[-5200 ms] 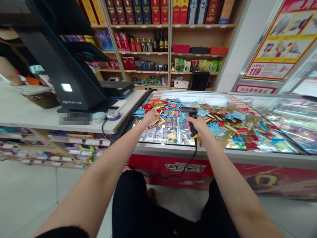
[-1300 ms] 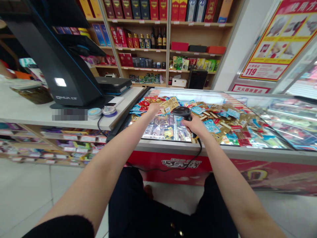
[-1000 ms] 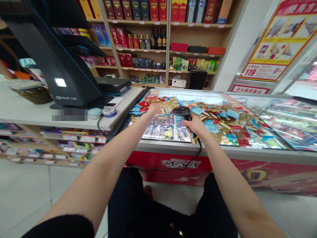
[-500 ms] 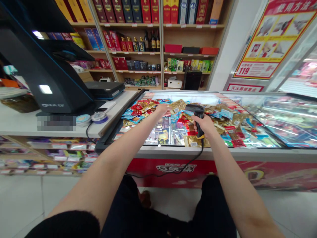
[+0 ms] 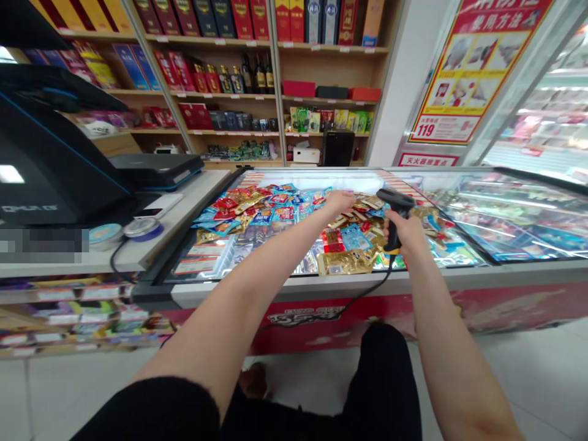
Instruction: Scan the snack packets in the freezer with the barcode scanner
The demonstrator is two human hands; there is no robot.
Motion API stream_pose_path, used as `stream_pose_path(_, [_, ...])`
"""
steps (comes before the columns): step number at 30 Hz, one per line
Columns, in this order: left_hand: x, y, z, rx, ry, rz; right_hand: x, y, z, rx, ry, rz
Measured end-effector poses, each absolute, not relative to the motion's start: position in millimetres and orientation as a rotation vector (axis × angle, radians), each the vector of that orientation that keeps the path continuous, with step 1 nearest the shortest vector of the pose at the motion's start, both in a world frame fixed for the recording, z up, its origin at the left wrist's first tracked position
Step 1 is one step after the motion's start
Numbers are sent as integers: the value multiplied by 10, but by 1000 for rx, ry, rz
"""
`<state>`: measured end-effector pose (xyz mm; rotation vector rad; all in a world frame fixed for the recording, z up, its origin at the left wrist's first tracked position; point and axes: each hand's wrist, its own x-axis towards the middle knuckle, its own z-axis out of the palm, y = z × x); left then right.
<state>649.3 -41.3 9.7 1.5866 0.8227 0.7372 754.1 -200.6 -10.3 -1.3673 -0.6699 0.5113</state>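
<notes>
Reaching over the grey rim of a long chest freezer, a person held a black corded barcode scanner in the right hand, fingers wrapped firmly around its pistol grip, while the left hand stretched forward, fingers close together, above a heap of foil snack sachets; whether it pinched one could not be told, as the fingertips were hidden. The sachets lay loose inside the freezer, with a large gold foil packet near its front edge. They looked light, soft and slippery, best taken by a crimped seal rather than the puffed middle. The scanner appeared light and of stiff plastic, best held by the grip, its thin black cord trailing down over the rim. A white table stood to the left.
</notes>
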Motion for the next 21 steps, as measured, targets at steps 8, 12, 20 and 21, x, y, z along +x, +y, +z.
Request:
stream_pose_path(8, [5612,-30,-74,1907,1078,899,7118,-1810,-127,-1289,-670,661])
stream_pose_path(12, [4975,201,-95,2108,1241,976,6734,-1676,-94,-1281,-740,750])
stream_pose_path(20, [3593,442,-125,2243,1884,746,6033,-1502,-99,-1289,-889,881])
stream_pose_path(21, [3459,454,-156,2217,1964,694,5969,-1488,-102,-1292,-897,886])
